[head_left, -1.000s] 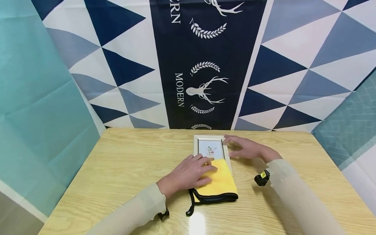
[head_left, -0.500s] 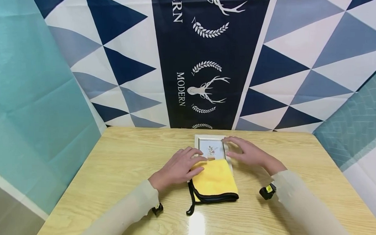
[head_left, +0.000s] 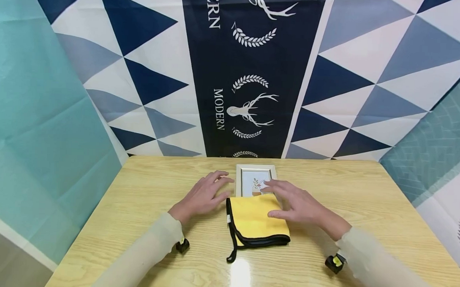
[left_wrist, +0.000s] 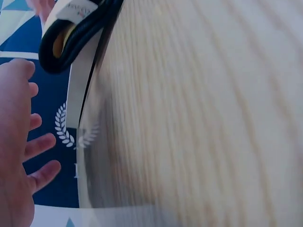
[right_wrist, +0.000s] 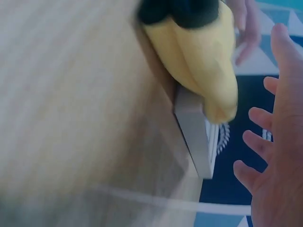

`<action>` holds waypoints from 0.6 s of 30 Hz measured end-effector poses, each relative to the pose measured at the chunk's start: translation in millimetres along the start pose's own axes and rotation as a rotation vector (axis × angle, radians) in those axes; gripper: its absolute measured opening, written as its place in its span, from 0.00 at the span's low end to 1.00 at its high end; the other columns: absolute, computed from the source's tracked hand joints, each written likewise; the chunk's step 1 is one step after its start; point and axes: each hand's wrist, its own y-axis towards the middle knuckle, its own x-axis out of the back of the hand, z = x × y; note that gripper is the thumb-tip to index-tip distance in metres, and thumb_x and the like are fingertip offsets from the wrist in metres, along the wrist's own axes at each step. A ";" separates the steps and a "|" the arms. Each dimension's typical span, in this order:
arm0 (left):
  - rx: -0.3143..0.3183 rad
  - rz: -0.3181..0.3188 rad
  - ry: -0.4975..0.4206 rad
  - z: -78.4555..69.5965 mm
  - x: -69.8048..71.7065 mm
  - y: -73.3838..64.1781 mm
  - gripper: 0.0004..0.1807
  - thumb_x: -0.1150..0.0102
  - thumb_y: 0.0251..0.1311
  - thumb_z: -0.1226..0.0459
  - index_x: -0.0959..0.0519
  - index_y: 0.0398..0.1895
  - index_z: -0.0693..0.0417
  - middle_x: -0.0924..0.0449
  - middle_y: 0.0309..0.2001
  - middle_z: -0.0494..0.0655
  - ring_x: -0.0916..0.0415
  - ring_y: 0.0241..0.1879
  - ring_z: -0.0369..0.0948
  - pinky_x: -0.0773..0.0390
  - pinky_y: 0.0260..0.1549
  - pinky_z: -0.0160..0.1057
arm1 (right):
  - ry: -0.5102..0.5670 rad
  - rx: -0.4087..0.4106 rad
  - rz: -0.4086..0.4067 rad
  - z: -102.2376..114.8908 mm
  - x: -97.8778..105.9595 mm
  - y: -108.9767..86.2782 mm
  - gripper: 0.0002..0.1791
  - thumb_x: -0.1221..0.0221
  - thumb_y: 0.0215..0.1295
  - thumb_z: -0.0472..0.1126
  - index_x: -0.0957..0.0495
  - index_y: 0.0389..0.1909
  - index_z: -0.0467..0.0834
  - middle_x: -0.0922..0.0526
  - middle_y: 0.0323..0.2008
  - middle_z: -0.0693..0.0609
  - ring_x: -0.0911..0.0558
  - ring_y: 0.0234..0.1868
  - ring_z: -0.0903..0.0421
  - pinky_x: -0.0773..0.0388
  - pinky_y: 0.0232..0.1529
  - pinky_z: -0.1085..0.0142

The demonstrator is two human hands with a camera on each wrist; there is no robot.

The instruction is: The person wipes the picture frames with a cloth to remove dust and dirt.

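Observation:
A folded yellow towel with black edging and a hanging loop lies over the near part of a picture frame. The frame has a pale border and a small plant picture, and its lower part is hidden. My left hand hovers just left of both, fingers loosely spread and holding nothing. Over the right side of the towel is my right hand, its fingers extended. In the right wrist view a gap shows between the right hand and the towel, which drapes over the frame's edge.
The wooden table ends at a patterned cloth backdrop behind the frame. A teal cloth hangs along the left side. Each wrist wears a small black device.
My left hand has lifted off the towel and drawn away to the left. The right hand has moved from the frame's upper right edge toward me, over the towel. Towel and frame stay put.

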 end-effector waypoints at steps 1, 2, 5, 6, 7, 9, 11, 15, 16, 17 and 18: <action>0.006 0.004 0.004 1.4 -0.1 1.0 0.25 0.44 0.86 0.49 0.23 0.79 0.42 0.28 0.83 0.51 0.27 0.80 0.56 0.23 0.73 0.66 | -0.005 0.019 -0.008 2.7 -1.5 -1.2 0.35 0.25 0.69 0.59 0.18 0.74 0.52 0.23 0.81 0.39 0.23 0.80 0.31 0.19 0.67 0.25; 0.011 0.007 0.013 2.6 -0.2 2.0 0.26 0.45 0.86 0.48 0.23 0.80 0.41 0.29 0.84 0.51 0.27 0.81 0.56 0.23 0.73 0.66 | -0.014 0.040 -0.016 5.3 -3.0 -2.1 0.36 0.25 0.68 0.59 0.19 0.74 0.52 0.23 0.81 0.39 0.23 0.80 0.31 0.18 0.66 0.26; 0.019 0.024 0.036 4.6 -1.4 5.5 0.27 0.45 0.86 0.47 0.24 0.81 0.40 0.30 0.85 0.49 0.29 0.82 0.55 0.24 0.73 0.66 | -0.033 0.100 -0.036 11.0 -6.1 -3.2 0.40 0.24 0.65 0.63 0.19 0.75 0.53 0.23 0.81 0.41 0.23 0.80 0.33 0.16 0.64 0.28; 0.017 0.030 0.041 4.6 -1.7 6.6 0.27 0.45 0.86 0.46 0.24 0.81 0.40 0.30 0.85 0.49 0.29 0.82 0.55 0.24 0.72 0.66 | -0.039 0.119 -0.040 12.8 -6.7 -3.3 0.41 0.24 0.64 0.65 0.19 0.75 0.54 0.23 0.82 0.41 0.24 0.81 0.33 0.15 0.64 0.30; 0.015 0.036 0.042 4.5 -2.0 7.7 0.27 0.45 0.86 0.46 0.23 0.80 0.40 0.30 0.85 0.49 0.30 0.82 0.55 0.24 0.72 0.66 | -0.047 0.140 -0.043 14.8 -7.0 -3.1 0.41 0.24 0.64 0.66 0.19 0.75 0.54 0.23 0.82 0.42 0.24 0.81 0.34 0.14 0.63 0.31; 0.015 0.053 0.039 3.7 -2.3 9.8 0.27 0.45 0.86 0.45 0.23 0.80 0.39 0.31 0.86 0.48 0.31 0.83 0.55 0.26 0.73 0.67 | -0.073 0.180 -0.040 18.1 -8.1 -3.0 0.42 0.25 0.64 0.70 0.19 0.74 0.55 0.23 0.82 0.43 0.24 0.82 0.34 0.13 0.64 0.33; 0.019 0.064 0.029 3.5 -2.2 12.1 0.28 0.45 0.85 0.43 0.24 0.81 0.38 0.32 0.87 0.47 0.32 0.83 0.55 0.27 0.74 0.68 | -0.108 0.215 -0.032 22.5 -9.0 -3.2 0.42 0.27 0.64 0.74 0.19 0.73 0.56 0.24 0.83 0.44 0.25 0.82 0.35 0.13 0.64 0.35; 0.043 0.075 -0.002 5.0 -2.1 17.0 0.29 0.41 0.83 0.42 0.23 0.81 0.37 0.33 0.88 0.45 0.32 0.84 0.54 0.30 0.78 0.68 | -0.190 0.272 -0.007 31.7 -13.1 -4.6 0.45 0.31 0.64 0.80 0.19 0.75 0.59 0.24 0.83 0.46 0.25 0.83 0.36 0.13 0.66 0.38; 0.044 0.078 -0.016 5.4 -2.0 18.1 0.30 0.39 0.82 0.42 0.23 0.81 0.37 0.33 0.88 0.45 0.32 0.84 0.54 0.31 0.79 0.69 | -0.211 0.282 0.002 34.8 -14.0 -5.4 0.46 0.31 0.63 0.80 0.20 0.75 0.60 0.24 0.84 0.47 0.25 0.83 0.37 0.13 0.66 0.38; 0.043 0.076 -0.031 6.0 -2.1 18.8 0.29 0.38 0.81 0.43 0.22 0.80 0.37 0.32 0.87 0.46 0.32 0.84 0.54 0.31 0.79 0.70 | -0.222 0.289 0.015 37.6 -15.1 -6.3 0.46 0.30 0.62 0.80 0.20 0.76 0.60 0.24 0.84 0.48 0.26 0.83 0.37 0.13 0.66 0.39; 0.041 0.076 -0.045 6.5 -2.3 19.4 0.28 0.36 0.81 0.44 0.21 0.79 0.37 0.32 0.87 0.46 0.32 0.84 0.54 0.31 0.79 0.70 | -0.233 0.294 0.031 40.3 -16.4 -7.6 0.47 0.30 0.62 0.81 0.21 0.77 0.61 0.25 0.84 0.48 0.26 0.84 0.37 0.12 0.66 0.40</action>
